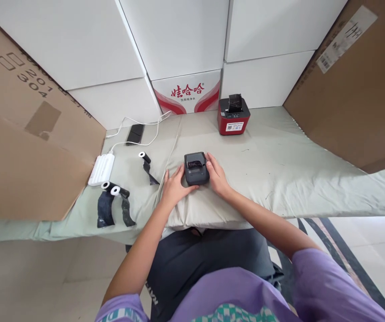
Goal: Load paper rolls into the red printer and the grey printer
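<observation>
A small dark grey printer [196,168] sits on the cloth-covered table [279,170] right in front of me. My left hand [174,187] rests against its left side, fingers curled along the casing. My right hand [216,175] cups its right side, fingers pressed to the body. Both hands hold the device between them. Its lid looks open, with a dark roll showing at the top.
A red and black printer [234,115] stands further back. Three white-cored rolls with black tape [147,166] [106,203] [122,203] lie to the left, beside a white power strip [102,169] and a black phone [135,133]. Cardboard boxes [27,134] [356,85] flank the table.
</observation>
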A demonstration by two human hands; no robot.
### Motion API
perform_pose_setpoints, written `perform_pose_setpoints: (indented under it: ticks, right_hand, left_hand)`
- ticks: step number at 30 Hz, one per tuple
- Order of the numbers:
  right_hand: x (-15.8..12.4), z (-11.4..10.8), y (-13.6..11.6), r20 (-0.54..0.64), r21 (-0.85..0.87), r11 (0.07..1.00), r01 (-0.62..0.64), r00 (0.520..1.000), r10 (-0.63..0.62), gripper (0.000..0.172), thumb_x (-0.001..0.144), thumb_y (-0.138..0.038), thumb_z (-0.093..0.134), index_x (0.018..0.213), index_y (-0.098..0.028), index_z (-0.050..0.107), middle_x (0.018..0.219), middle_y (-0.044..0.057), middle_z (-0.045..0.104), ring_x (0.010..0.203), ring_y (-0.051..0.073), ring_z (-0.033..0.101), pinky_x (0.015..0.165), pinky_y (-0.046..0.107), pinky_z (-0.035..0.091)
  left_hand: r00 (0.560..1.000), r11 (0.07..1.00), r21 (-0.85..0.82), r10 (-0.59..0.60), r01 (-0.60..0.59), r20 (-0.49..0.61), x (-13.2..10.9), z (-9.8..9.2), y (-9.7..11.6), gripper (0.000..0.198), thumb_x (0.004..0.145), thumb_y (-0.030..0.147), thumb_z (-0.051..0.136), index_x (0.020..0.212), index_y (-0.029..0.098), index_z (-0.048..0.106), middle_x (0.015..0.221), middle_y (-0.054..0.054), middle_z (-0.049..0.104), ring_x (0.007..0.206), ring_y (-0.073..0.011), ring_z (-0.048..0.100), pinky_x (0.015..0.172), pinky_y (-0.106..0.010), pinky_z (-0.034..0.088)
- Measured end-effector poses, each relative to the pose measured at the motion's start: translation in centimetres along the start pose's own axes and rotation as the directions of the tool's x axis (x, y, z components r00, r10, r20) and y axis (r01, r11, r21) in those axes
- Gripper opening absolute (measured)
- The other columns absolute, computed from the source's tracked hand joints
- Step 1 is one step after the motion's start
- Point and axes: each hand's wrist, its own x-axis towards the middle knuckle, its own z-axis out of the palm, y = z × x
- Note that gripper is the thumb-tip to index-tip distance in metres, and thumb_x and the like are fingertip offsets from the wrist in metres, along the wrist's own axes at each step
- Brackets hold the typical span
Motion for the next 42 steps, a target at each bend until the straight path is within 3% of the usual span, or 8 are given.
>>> perform_pose_setpoints:
  ticks: [13,17,20,23,27,31,37,42]
  right_hand:
    - [5.1,-0.7,-0.1,0.097,-0.117,0.992,0.058,0.994,-0.046,0.102,0.091,-0.091,0.032,0.161,-0.019,0.051,0.171,0.010,0.043,0.162,0.030,0.035,0.135,0.048,0.021]
    - [6.7,-1.8,-0.8,0.173,-0.202,0.970,0.135,0.980,-0.101,0.078,0.099,-0.076,0.039,0.149,-0.022,0.065,0.160,0.010,0.058,0.154,0.030,0.047,0.132,0.049,0.029]
    - [7.6,-2.5,-1.7,0.195,-0.446,0.863,0.237,0.967,-0.164,0.046,0.102,-0.052,0.052,0.121,-0.022,0.082,0.155,0.011,0.062,0.151,0.034,0.045,0.128,0.055,0.030]
    - [8.5,-2.3,-3.1,0.290,-0.660,0.706,0.258,0.954,-0.078,0.022,0.091,-0.034,0.071,0.100,-0.022,0.087,0.153,0.014,0.061,0.148,0.042,0.041,0.123,0.061,0.034]
    - [9.4,-0.6,-4.9,0.375,-0.792,0.556,0.251,0.919,0.120,0.023,0.077,-0.026,0.086,0.100,-0.022,0.087,0.132,0.022,0.069,0.135,0.049,0.047,0.110,0.065,0.044]
    - [9.3,0.5,-5.8,0.371,-0.857,0.437,0.271,0.915,0.160,0.025,0.079,-0.022,0.084,0.104,-0.020,0.084,0.126,0.025,0.067,0.129,0.046,0.049,0.102,0.057,0.049]
    - [9.3,-1.7,-7.6,0.369,-0.749,0.593,0.297,0.929,0.001,0.032,0.084,-0.017,0.072,0.116,-0.017,0.070,0.125,0.018,0.065,0.117,0.036,0.058,0.096,0.044,0.049]
    - [8.2,-0.5,-11.9,0.346,-0.318,0.856,0.408,0.890,-0.296,0.030,0.094,-0.027,0.063,0.124,-0.022,0.060,0.093,0.002,0.068,0.085,0.022,0.063,0.085,0.036,0.050]
  left_hand:
    - [1.000,1.000,0.005,0.019,-0.019,0.002,-0.1,-0.2,0.3,0.099,0.080,0.054,0.085,0.164,0.025,0.041,0.162,-0.016,0.054,0.152,-0.0361,0.050,0.134,-0.064,0.015]
    - [1.000,1.000,0.002,0.020,-0.020,-0.006,-0.1,0.0,-0.1,0.098,0.081,0.057,0.083,0.164,0.027,0.040,0.161,-0.016,0.054,0.152,-0.0351,0.050,0.134,-0.064,0.016]
    - [1.000,1.000,0.008,0.023,-0.023,-0.018,-0.1,0.1,-0.2,0.099,0.080,0.058,0.083,0.164,0.028,0.040,0.159,-0.016,0.057,0.151,-0.0347,0.051,0.134,-0.063,0.018]
    - [1.000,1.000,0.020,0.019,-0.019,-0.013,-0.1,0.1,-0.2,0.099,0.081,0.058,0.083,0.164,0.027,0.039,0.160,-0.016,0.057,0.151,-0.0345,0.051,0.134,-0.062,0.017]
    - [1.000,0.999,0.030,0.016,-0.016,-0.005,-0.1,0.1,-0.2,0.099,0.081,0.057,0.082,0.164,0.025,0.040,0.160,-0.017,0.056,0.151,-0.0348,0.052,0.134,-0.062,0.016]
    - [1.000,0.999,0.031,0.010,-0.010,-0.016,-0.1,0.2,-0.3,0.100,0.080,0.057,0.084,0.164,0.026,0.041,0.159,-0.016,0.057,0.150,-0.0363,0.052,0.134,-0.063,0.017]
    - [1.000,1.000,-0.008,0.019,-0.019,-0.025,0.0,0.2,-0.3,0.098,0.079,0.060,0.084,0.163,0.030,0.043,0.159,-0.014,0.057,0.151,-0.0352,0.051,0.135,-0.062,0.016]
    - [1.000,1.000,-0.002,-0.014,0.014,0.010,0.2,0.1,0.1,0.097,0.080,0.062,0.082,0.163,0.028,0.043,0.162,-0.014,0.055,0.153,-0.0360,0.049,0.135,-0.063,0.015]
